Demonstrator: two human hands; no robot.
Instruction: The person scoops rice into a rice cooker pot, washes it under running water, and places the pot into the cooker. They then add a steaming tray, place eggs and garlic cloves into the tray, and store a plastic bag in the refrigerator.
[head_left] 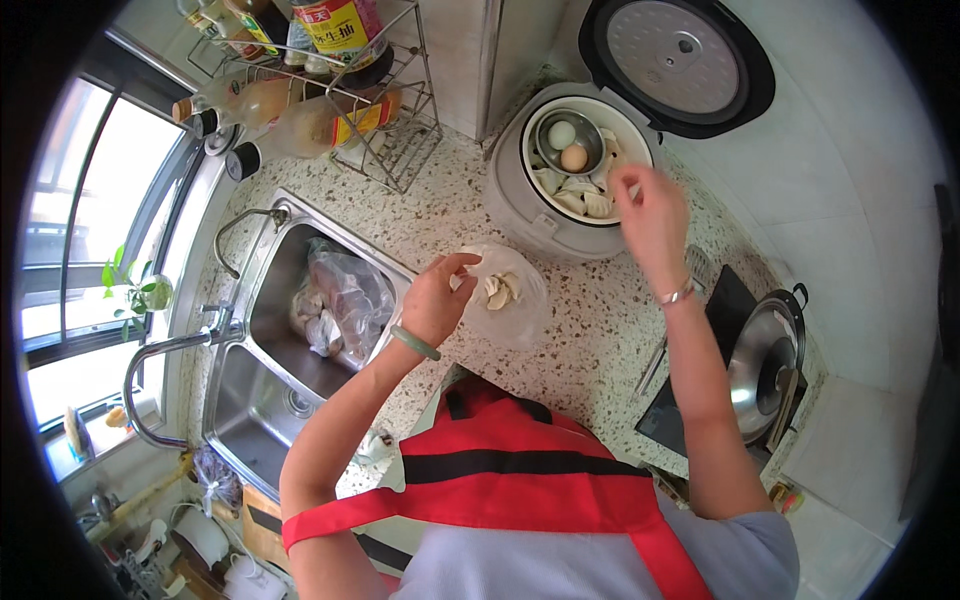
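Observation:
My left hand (437, 298) is at the left edge of a clear plastic bag (527, 322) lying on the counter. Its thumb and forefinger are apart, with nothing visible between them. Several pale dumplings (501, 290) rest on the bag. Over the right rim of an open rice cooker (548, 230) hangs my right hand (652, 220), its curled fingers blurred by motion; whether they hold anything cannot be made out. Inside the cooker, more dumplings (580, 198) lie around a small metal bowl (545, 137) holding a white egg (561, 135) and a brown egg (574, 158).
The cooker's lid (672, 55) stands raised behind it. On the left is a double steel sink (265, 388) with plastic bags (345, 300) in one basin. A wire rack (408, 150) of bottles stands at the back left. A metal pan lid (757, 375) sits on the right.

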